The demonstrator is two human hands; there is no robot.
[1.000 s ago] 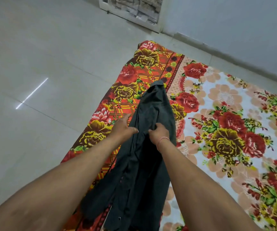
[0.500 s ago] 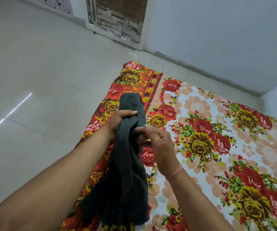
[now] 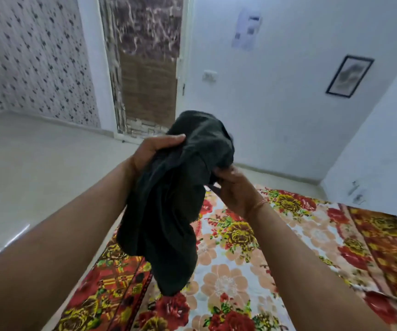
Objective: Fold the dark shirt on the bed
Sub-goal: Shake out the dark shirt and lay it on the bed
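Observation:
The dark shirt [image 3: 168, 206] hangs bunched in the air above the bed [image 3: 240, 271], which is covered with a red and yellow flowered sheet. My left hand [image 3: 152, 151] grips the shirt's upper left side, thumb over the cloth. My right hand [image 3: 235, 189] pinches the shirt's upper right edge; a thin orange thread circles that wrist. The lower end of the shirt dangles free over the bed's left part, not touching the sheet as far as I can tell.
Pale tiled floor [image 3: 37, 175] lies to the left of the bed. A doorway [image 3: 147, 68] stands ahead, a patterned wall to its left. White walls close the far right side, with a framed picture [image 3: 349, 76] on one.
Both hands have lifted the shirt off the bed up to chest height, and the view has tilted upward toward the door and walls. The shirt has bunched up between the hands.

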